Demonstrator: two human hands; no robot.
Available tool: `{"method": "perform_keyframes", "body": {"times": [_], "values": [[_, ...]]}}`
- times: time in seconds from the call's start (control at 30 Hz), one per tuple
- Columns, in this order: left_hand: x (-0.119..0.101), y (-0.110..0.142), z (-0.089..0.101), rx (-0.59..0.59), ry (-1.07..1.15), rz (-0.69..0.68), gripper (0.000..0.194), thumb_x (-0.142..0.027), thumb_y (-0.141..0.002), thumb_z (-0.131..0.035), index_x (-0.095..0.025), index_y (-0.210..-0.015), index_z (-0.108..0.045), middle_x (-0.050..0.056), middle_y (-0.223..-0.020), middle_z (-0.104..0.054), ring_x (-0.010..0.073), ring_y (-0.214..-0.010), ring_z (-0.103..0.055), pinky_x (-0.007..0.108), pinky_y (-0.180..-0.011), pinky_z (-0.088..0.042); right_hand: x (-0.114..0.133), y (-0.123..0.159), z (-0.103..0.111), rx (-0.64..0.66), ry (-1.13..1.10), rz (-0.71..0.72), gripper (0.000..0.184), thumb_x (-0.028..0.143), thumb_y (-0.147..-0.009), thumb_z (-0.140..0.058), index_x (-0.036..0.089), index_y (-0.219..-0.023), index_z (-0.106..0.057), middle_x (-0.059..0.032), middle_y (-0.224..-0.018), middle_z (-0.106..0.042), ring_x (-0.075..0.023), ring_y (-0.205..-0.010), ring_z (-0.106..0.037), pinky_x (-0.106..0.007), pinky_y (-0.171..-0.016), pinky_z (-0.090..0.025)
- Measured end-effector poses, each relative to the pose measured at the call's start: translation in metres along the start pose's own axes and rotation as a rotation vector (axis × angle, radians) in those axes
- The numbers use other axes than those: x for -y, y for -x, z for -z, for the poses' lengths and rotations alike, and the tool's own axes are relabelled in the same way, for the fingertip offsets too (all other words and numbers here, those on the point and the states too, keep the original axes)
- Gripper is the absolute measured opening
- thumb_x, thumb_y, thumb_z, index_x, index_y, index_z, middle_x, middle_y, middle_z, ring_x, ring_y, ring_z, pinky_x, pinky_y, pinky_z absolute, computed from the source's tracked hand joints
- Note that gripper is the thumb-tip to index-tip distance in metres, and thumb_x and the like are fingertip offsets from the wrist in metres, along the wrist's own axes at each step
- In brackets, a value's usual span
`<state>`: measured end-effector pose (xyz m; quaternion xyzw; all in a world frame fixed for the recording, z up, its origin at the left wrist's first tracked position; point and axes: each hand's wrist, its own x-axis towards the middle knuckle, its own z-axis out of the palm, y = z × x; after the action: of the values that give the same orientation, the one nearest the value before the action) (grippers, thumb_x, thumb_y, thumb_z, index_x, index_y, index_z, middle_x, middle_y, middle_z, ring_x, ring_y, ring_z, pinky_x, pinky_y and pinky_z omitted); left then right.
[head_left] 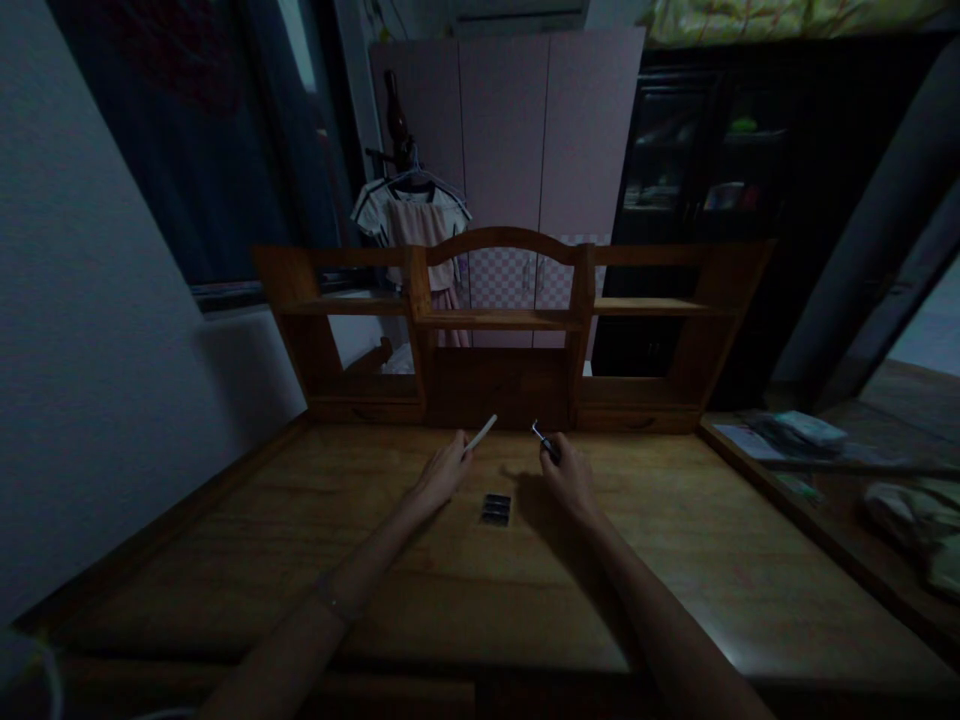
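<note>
My left hand (444, 470) is closed round the lower end of a slim whitish stick (482, 431), which tilts up to the right. In my right hand (571, 478) is a small tool (548, 441) with a dark handle and a thin, shiny bent tip, pointing up and to the left. Its exact kind is too small to make out. Both hands are above the wooden desktop (420, 600), apart from each other. Between and below them lies a small flat packet (496, 509) with several dark strips side by side.
At the desk's back stands a wooden shelf unit (499, 320) with small drawers. A white wall (150, 400) borders the left. A raised wooden rim (810, 520) runs along the right, with papers and a light box (810, 430) beyond it. Clothes (412, 225) hang behind the shelf.
</note>
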<state>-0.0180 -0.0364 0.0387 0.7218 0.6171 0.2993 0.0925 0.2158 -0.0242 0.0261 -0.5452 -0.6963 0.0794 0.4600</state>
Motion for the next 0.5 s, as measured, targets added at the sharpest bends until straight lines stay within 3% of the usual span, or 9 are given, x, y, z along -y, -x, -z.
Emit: {"method": "perform_keyframes", "body": {"times": [0.17, 0.37, 0.5], "values": [[0.017, -0.010, -0.010, -0.264, 0.155, -0.018, 0.032, -0.035, -0.092, -0.032, -0.018, -0.098, -0.059, 0.008, -0.095, -0.065, 0.0186, -0.088, -0.059, 0.028, -0.077, -0.042, 0.001, -0.001, -0.001, 0.015, -0.073, 0.041, 0.025, 0.036, -0.090, -0.037, 0.021, -0.095, -0.056, -0.0027, -0.077, -0.063, -0.0171, -0.069, -0.057, -0.023, -0.058, -0.032], [0.023, -0.008, -0.021, -0.266, 0.359, 0.063, 0.034, -0.042, -0.088, -0.040, -0.017, -0.091, -0.063, 0.006, -0.086, -0.067, 0.0183, -0.078, -0.062, 0.026, -0.070, -0.045, 0.003, -0.001, -0.006, 0.050, -0.093, -0.031, 0.032, 0.044, -0.090, -0.035, 0.021, -0.097, -0.056, -0.0008, -0.068, -0.058, -0.0163, -0.061, -0.053, -0.024, -0.057, -0.032], [0.018, -0.005, -0.018, -0.287, 0.415, 0.016, 0.028, -0.041, -0.087, -0.044, -0.018, -0.096, -0.059, 0.003, -0.083, -0.066, 0.0153, -0.074, -0.061, 0.023, -0.066, -0.045, -0.002, -0.002, -0.008, 0.047, -0.054, -0.059, 0.031, 0.042, -0.086, -0.040, 0.018, -0.081, -0.059, -0.0016, -0.065, -0.056, -0.0155, -0.058, -0.051, -0.023, -0.054, -0.030]]}}
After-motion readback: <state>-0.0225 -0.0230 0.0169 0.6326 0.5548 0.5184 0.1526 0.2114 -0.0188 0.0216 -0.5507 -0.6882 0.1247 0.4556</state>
